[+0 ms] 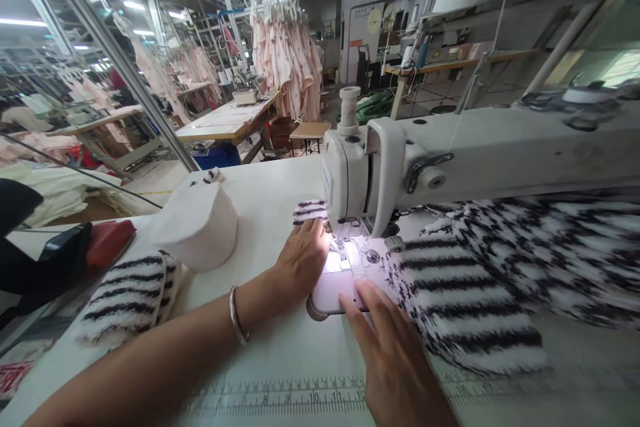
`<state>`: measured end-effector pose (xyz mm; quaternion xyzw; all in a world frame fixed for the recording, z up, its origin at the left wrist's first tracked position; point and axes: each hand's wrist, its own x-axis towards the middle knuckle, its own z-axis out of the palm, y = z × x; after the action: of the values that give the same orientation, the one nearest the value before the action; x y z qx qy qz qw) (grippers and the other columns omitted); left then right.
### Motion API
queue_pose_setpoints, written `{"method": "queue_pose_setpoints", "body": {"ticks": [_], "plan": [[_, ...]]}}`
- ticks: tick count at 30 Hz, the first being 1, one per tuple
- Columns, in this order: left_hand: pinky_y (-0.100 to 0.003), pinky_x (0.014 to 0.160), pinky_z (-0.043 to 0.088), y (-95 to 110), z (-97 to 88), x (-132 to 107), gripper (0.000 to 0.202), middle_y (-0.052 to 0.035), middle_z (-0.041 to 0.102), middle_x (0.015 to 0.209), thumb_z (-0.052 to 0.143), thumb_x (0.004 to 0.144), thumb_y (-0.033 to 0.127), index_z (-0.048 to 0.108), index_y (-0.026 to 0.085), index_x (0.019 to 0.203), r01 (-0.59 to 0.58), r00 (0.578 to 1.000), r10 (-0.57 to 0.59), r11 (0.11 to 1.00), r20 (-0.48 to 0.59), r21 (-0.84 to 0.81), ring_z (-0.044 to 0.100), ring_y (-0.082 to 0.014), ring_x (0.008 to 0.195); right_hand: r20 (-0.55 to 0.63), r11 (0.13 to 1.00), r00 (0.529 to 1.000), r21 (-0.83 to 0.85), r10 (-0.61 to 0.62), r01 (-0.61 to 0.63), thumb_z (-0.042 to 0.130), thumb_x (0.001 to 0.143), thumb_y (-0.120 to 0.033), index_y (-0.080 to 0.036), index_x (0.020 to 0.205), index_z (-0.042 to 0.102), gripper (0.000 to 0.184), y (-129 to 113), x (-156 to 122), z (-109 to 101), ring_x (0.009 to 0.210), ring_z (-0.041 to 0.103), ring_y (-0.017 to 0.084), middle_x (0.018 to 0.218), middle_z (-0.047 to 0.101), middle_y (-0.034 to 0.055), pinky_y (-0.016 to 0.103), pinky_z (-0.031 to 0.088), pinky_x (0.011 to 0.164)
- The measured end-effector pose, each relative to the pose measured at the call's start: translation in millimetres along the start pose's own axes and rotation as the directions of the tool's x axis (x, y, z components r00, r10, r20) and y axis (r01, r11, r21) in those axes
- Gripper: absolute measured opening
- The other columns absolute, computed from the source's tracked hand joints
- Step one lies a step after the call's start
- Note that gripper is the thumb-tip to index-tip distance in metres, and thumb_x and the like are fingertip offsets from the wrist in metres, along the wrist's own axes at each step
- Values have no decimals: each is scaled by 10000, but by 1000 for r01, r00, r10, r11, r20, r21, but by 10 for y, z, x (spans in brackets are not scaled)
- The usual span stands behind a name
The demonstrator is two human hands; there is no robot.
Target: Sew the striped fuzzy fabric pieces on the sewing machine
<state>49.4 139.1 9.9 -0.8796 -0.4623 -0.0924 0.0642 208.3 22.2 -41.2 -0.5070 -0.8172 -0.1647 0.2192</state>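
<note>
A white sewing machine (pixel 450 153) reaches in from the right over a white table (pixel 280 353). My left hand (pixel 303 260) lies flat beside the lit needle plate (pixel 345 260), fingers stretched toward a small striped fabric piece (pixel 310 210) behind the needle. My right hand (pixel 395 353) rests in front of the plate, fingers extended, its edge against fuzzy black-and-white striped fabric (pixel 475 300) that spreads to the right under the machine arm. A metal bangle (pixel 237 313) circles my left wrist.
A stack of striped pieces (pixel 127 293) lies at the table's left edge beside a white cone-shaped object (pixel 197 223). A printed ruler (pixel 280 397) runs along the front. Beyond stand work tables (pixel 230 121) and racks of hanging pink garments (pixel 287 60).
</note>
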Motion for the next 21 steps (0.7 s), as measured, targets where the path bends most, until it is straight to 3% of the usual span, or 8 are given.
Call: {"method": "queue_pose_setpoints", "body": {"ticks": [5, 9, 11, 14, 17, 21], "plan": [[-364, 757, 477, -60, -4, -50, 197, -110, 558, 956, 390, 861, 40, 565, 131, 860, 14, 1000, -14, 1000, -1, -20, 505, -244, 881, -59, 994, 994, 51, 94, -92, 258, 776, 98, -138, 1210, 561, 580, -109, 54, -6, 1227, 459, 291, 1288, 503, 164, 470, 466, 949], [-384, 810, 489, -98, -50, -341, 393, -122, 560, 1051, 367, 779, -54, 526, 89, 1109, 37, 999, -37, 998, 4, -54, 500, -252, 926, -7, 994, 996, 65, 91, -90, 264, 781, 126, -142, 1255, 516, 601, -123, 16, -35, 1280, 393, 279, 1345, 443, 152, 448, 420, 992], [-410, 825, 498, -89, -75, -569, 445, -140, 556, 1081, 359, 784, -56, 483, 63, 1194, 58, 998, -58, 996, 6, -66, 499, -259, 925, 11, 996, 998, 70, 61, -62, 318, 824, 69, -129, 1255, 506, 510, -113, -7, -65, 1275, 387, 289, 1352, 424, 160, 446, 410, 998], [-431, 869, 504, -16, -139, -969, 457, -160, 541, 1119, 363, 820, -29, 438, 48, 1264, 77, 997, -77, 993, 3, -94, 500, -261, 967, -35, 989, 999, 145, 26, -20, 453, 913, -174, -147, 1197, 530, 296, -161, 4, -116, 1199, 437, 292, 1270, 479, 147, 431, 446, 946], [-379, 915, 500, 130, -224, -1338, 460, -144, 507, 1157, 381, 876, 17, 414, 114, 1325, 109, 984, -147, 942, -97, -317, 506, -234, 1052, -49, 943, 998, 331, 44, -26, 523, 905, -336, -191, 1108, 540, 251, -326, 90, -162, 1065, 505, 251, 1079, 556, 101, 379, 496, 835], [-279, 849, 511, 389, -291, -1600, 536, -82, 482, 1162, 397, 897, 58, 393, 292, 1379, 133, 909, -356, 740, -217, -659, 542, -173, 1033, -86, 826, 988, 561, 126, -56, 472, 910, -227, -187, 967, 503, 77, -634, 261, -255, 822, 549, 171, 835, 562, 43, 289, 494, 698]]}}
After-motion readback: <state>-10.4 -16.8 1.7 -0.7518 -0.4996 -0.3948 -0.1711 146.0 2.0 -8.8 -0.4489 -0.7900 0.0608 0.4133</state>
